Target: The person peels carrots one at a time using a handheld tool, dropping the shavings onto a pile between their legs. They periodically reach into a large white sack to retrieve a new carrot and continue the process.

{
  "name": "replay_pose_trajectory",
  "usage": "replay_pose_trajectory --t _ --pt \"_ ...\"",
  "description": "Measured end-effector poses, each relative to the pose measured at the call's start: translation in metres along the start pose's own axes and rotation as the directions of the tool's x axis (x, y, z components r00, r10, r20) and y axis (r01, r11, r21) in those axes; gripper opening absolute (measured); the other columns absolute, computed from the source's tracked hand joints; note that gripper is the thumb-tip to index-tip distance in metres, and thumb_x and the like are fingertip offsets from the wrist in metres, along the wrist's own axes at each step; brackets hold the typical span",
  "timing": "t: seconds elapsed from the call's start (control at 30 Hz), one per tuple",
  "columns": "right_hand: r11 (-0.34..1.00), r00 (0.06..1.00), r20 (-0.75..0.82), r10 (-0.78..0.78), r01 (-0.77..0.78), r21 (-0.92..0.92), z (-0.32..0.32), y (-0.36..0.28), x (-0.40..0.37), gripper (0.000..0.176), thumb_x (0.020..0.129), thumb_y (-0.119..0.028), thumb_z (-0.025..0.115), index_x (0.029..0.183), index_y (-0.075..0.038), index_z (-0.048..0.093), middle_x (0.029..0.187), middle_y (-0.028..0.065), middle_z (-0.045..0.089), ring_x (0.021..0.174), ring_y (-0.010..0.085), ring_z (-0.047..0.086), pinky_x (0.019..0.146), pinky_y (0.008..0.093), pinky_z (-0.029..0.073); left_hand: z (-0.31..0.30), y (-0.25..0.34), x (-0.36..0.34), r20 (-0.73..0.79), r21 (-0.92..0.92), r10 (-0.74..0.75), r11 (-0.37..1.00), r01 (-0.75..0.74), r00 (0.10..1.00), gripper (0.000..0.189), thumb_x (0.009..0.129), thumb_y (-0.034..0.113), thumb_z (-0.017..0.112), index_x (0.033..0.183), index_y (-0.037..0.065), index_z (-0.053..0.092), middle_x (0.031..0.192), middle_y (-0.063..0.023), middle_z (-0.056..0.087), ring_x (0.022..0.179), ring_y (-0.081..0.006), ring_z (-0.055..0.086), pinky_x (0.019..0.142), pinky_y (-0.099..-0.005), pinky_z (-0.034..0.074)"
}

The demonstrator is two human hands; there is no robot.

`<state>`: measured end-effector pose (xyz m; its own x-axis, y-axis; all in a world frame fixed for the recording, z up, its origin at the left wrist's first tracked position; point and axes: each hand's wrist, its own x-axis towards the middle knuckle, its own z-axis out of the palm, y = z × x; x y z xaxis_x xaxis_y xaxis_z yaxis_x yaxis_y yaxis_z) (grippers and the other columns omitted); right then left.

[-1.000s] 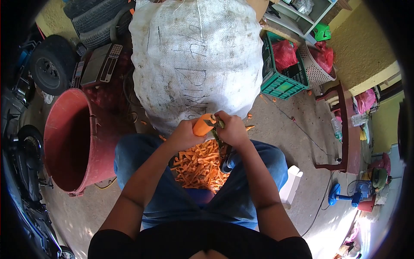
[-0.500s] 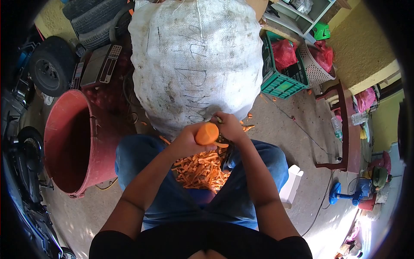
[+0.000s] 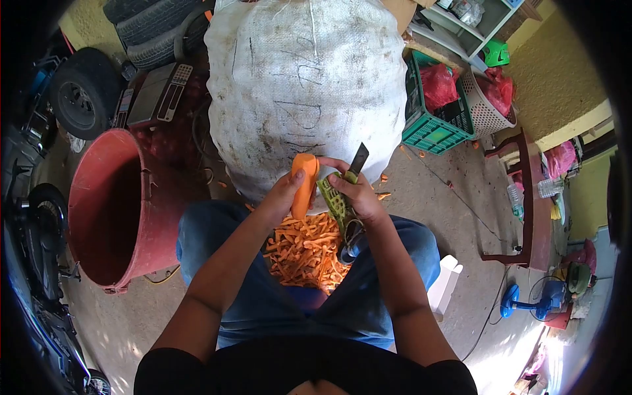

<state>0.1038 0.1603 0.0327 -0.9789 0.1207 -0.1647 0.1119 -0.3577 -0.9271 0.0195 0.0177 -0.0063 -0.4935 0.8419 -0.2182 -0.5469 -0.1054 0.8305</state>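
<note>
My left hand [image 3: 284,194] is closed around a peeled orange carrot [image 3: 304,178], held upright before the white sack. Close on its right, my right hand [image 3: 362,197] grips a green tool [image 3: 336,201] with an openwork body and a dark flat blade [image 3: 359,157] pointing up and away. Its lower end hangs over my right knee, and my fingers cover part of it. One fingertip of the right hand reaches to the carrot's upper side. Below both hands, between my knees, lies a heap of orange carrot strips [image 3: 306,247].
A big stained white sack [image 3: 303,79] stands right ahead. To the left are a red tub [image 3: 105,210], a scale [image 3: 155,92] and tyres [image 3: 82,99]. A green crate [image 3: 434,128] and a white basket [image 3: 487,108] stand right, with a blue fan [image 3: 510,301] farther back.
The carrot has turned from end-on to upright and moved slightly up and left. The right hand has turned, bringing the green tool and its blade into view.
</note>
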Motion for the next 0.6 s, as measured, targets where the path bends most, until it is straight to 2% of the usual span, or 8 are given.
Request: replay_pose_trajectory --t 0.07,0.2,0.27,0.33,0.43,0.5,0.53,0.6 --pt "0.975 1.000 0.019 0.024 -0.028 0.219 0.001 0.006 0.002 0.031 0.082 -0.008 0.045 0.112 -0.003 0.040 0.078 0.0047 0.055 0.067 0.0109 0.054 0.061 0.0212 0.043 0.001 -0.002 0.001 0.005 -0.015 0.004 1.000 -0.004 1.000 0.056 0.077 0.053 0.043 0.101 0.003 0.042 0.076 -0.0039 0.049 0.066 -0.0111 0.050 0.060 -0.0243 0.044" --pt "0.955 0.997 0.078 -0.008 -0.015 0.297 0.002 0.012 0.005 0.024 0.081 -0.010 0.047 0.105 -0.004 0.043 0.079 0.0039 0.054 0.069 0.0112 0.054 0.062 0.0214 0.042 0.000 -0.005 0.004 -0.040 -0.059 0.038 0.997 -0.040 0.998 0.055 0.078 0.051 0.043 0.103 0.003 0.041 0.079 -0.0055 0.049 0.069 -0.0121 0.050 0.062 -0.0251 0.044" --pt "0.970 0.997 0.078 -0.005 -0.014 0.243 -0.002 0.019 0.007 0.021 0.081 -0.011 0.049 0.101 -0.004 0.045 0.079 0.0029 0.054 0.070 0.0106 0.053 0.062 0.0213 0.042 0.004 -0.003 0.005 -0.065 -0.087 0.025 0.996 -0.031 0.998 0.054 0.078 0.050 0.044 0.104 0.003 0.040 0.080 -0.0062 0.049 0.070 -0.0124 0.050 0.063 -0.0256 0.044" --pt "0.982 0.997 0.077 -0.001 -0.013 0.187 -0.002 0.023 0.007 0.018 0.080 -0.012 0.050 0.097 -0.004 0.047 0.080 0.0020 0.053 0.072 0.0100 0.052 0.063 0.0211 0.041 0.008 -0.003 0.008 -0.190 -0.216 0.025 0.974 -0.067 0.982 0.051 0.079 0.050 0.041 0.101 0.004 0.042 0.081 -0.0069 0.049 0.075 -0.0149 0.050 0.066 -0.0280 0.043" --pt "0.981 0.996 0.086 0.027 -0.043 0.189 0.003 0.018 0.001 0.017 0.079 -0.014 0.053 0.093 -0.005 0.049 0.080 0.0007 0.053 0.074 0.0079 0.050 0.063 0.0202 0.040 -0.009 -0.003 0.013 -0.182 -0.271 0.083 0.954 -0.131 0.980 0.051 0.080 0.052 0.035 0.095 0.005 0.044 0.082 -0.0059 0.047 0.076 -0.0162 0.048 0.066 -0.0302 0.042" --pt "0.989 0.972 0.183 0.147 -0.146 -0.017 0.000 0.012 -0.006 0.019 0.078 -0.014 0.054 0.094 -0.004 0.049 0.082 0.0009 0.053 0.076 0.0082 0.049 0.067 0.0210 0.039 -0.022 0.007 0.014 -0.161 -0.366 0.137 0.912 -0.188 0.977 0.050 0.081 0.053 0.033 0.093 0.006 0.044 0.081 -0.0051 0.047 0.074 -0.0164 0.047 0.065 -0.0307 0.041" --pt "0.989 0.972 0.186 0.145 -0.144 -0.019 -0.002 0.013 -0.008 0.019 0.078 -0.014 0.054 0.094 -0.004 0.049 0.082 0.0009 0.053 0.076 0.0082 0.049 0.067 0.0210 0.039 -0.028 0.012 0.014 -0.144 -0.458 0.193 0.856 -0.238 0.971 0.050 0.081 0.054 0.030 0.090 0.007 0.044 0.080 -0.0042 0.046 0.072 -0.0167 0.046 0.064 -0.0313 0.040" --pt "0.923 0.912 0.368 0.181 -0.029 -0.384 -0.003 0.017 -0.009 0.020 0.079 -0.015 0.053 0.095 -0.003 0.050 0.083 0.0018 0.054 0.078 0.0098 0.048 0.072 0.0235 0.038 -0.035 0.025 0.010 -0.123 -0.530 0.240 0.805 -0.268 0.963 0.049 0.081 0.053 0.030 0.090 0.007 0.044 0.079 -0.0038 0.045 0.071 -0.0164 0.045 0.064 -0.0314 0.039"
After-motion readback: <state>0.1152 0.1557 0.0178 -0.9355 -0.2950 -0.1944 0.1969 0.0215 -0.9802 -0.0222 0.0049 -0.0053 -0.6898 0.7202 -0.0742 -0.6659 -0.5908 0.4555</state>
